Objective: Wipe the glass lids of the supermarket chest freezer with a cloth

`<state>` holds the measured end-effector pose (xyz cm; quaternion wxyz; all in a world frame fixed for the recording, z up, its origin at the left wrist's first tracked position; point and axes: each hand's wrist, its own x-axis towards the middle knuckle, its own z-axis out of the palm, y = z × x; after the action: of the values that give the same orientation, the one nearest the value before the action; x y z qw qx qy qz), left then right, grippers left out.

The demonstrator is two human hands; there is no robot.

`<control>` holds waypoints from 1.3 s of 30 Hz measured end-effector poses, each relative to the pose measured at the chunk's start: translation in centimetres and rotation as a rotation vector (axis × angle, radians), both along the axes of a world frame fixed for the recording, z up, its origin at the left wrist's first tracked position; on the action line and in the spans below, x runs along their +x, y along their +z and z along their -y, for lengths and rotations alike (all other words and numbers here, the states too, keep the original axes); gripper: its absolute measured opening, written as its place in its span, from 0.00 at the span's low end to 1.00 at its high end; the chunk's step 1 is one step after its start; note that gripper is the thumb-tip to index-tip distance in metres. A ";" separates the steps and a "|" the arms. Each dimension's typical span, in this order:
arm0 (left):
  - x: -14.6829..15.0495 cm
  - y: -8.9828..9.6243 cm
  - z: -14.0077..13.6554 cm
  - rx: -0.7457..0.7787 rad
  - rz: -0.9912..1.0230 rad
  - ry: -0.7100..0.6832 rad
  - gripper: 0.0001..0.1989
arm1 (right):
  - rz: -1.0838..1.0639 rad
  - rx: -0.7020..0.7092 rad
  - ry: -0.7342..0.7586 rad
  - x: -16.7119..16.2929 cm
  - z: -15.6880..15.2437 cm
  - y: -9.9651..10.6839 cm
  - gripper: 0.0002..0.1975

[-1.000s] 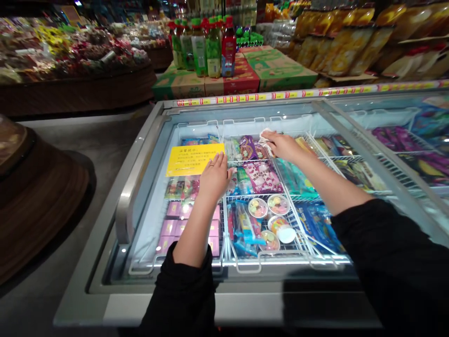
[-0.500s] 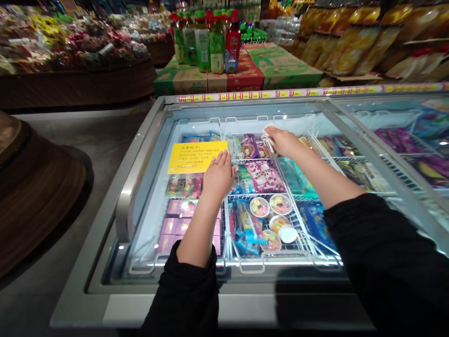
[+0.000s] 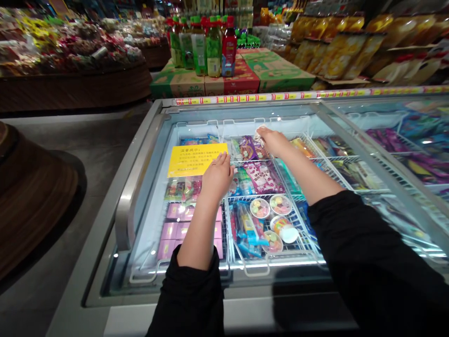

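Observation:
My left hand (image 3: 218,177) lies flat with its fingers stretched out, over the right end of a yellow notice (image 3: 196,160) on the glass lid (image 3: 149,224) of a chest freezer. Farther back on the same glass, my right hand (image 3: 274,141) is closed on a crumpled white cloth (image 3: 260,133), partly hidden by the fingers. Under the glass, wire baskets hold purple ice cream packets (image 3: 248,148), a pink bag (image 3: 263,177), round tubs (image 3: 280,204) and pink boxes (image 3: 171,230).
A metal handle (image 3: 126,210) rises at the lid's left side. Behind the freezer, green and red bottles (image 3: 213,49) stand on printed cartons (image 3: 277,70). Price labels (image 3: 245,98) line the back edge. Round wooden displays (image 3: 31,187) stand left, and yellow jars (image 3: 336,56) at the back right.
My right hand has slid a little to the left with the cloth along the glass. The left hand stays on the notice's edge. The view has shifted slightly.

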<state>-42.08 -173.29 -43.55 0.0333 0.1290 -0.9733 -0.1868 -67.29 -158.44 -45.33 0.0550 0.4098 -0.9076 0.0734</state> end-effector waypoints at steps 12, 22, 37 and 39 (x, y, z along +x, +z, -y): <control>0.3 0.7 -0.1 -0.027 0.021 0.072 0.27 | -0.033 -0.014 -0.016 2.4 3.9 -0.2 0.30; 0.7 0.7 1.5 0.007 0.035 0.173 0.27 | 0.074 -0.109 0.150 2.9 2.8 -0.2 0.33; 1.7 1.0 3.0 0.047 0.045 0.292 0.28 | 0.122 -0.154 0.335 4.7 5.6 -0.8 0.33; 1.7 1.0 3.2 0.050 0.041 0.290 0.28 | 0.102 -0.151 0.288 3.8 6.3 -0.9 0.33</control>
<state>-40.40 -176.45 -42.56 0.0367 0.2728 -0.9400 -0.2016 -63.49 -164.76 -46.28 0.0283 0.5260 -0.8329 0.1694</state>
